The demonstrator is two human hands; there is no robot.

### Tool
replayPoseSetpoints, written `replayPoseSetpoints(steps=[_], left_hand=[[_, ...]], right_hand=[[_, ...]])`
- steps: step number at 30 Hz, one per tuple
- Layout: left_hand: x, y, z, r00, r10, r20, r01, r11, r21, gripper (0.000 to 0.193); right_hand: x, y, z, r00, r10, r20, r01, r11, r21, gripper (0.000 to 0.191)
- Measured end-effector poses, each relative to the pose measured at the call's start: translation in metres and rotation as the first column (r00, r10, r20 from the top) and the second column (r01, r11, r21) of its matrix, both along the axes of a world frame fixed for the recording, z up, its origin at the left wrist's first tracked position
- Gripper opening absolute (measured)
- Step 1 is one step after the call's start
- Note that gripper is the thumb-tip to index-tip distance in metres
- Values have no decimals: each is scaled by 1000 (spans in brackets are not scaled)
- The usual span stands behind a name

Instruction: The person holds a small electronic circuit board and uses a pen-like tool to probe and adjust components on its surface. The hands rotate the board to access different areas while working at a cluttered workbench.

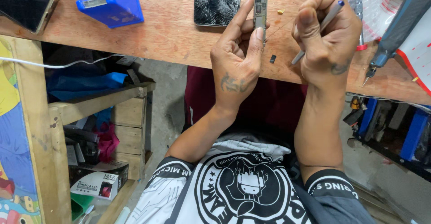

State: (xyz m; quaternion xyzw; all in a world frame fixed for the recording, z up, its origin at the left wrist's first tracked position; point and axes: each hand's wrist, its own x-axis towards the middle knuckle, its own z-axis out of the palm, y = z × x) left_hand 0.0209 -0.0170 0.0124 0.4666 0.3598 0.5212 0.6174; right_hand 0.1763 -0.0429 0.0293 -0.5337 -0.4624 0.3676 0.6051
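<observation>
A long, thin circuit board (260, 8) is being held upright by the left hand (235, 60), pinched between the thumb and the fingers. It is being held just above the wooden table (170, 31), near the middle of the far side. A thin metal tool with a blue tip (321, 24) is being gripped tightly by the right hand (325, 44), with the fingers closed around it. The tool is being pointed toward the board, but whether its tip is touching the board cannot be told.

Just behind the board, a phone with a cracked screen (217, 1) is lying flat on the table. A small black chip (273, 58) is lying between the two hands. A blue plastic holder (110, 1) is sitting to the left, and another dark phone (24, 4) is being cut off at the far left corner. A blue and grey tool (395, 31) is lying on the right, on a white sheet with a red edge (420, 48).

The lower part of the board is being hidden by the left fingers. Part of the thin tool is being covered by the right hand. Tiny bits on the table near the board are too small to make out.
</observation>
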Motion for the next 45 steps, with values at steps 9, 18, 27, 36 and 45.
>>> replayPoseSetpoints(steps=[9,18,27,36,45], left_hand=[[0,1,-1,995,-42,94,46,998,-46,45],[3,0,-3,1000,2,30,-2,1000,-2,44],[-7,7,-9,988,-95,125,99,995,-25,47],[-11,9,-7,974,-158,160,164,986,-27,53],[-12,13,-14,974,-181,139,188,981,-39,47]], right_hand=[[-4,-5,-1,997,-13,-74,15,999,38,33],[8,-10,17,999,-36,7,35,996,83,33],[12,2,2,947,-169,272,165,986,35,14],[20,-2,-1,948,-134,290,141,990,-3,25],[-3,-8,10,965,-17,263,20,1000,-8,26]])
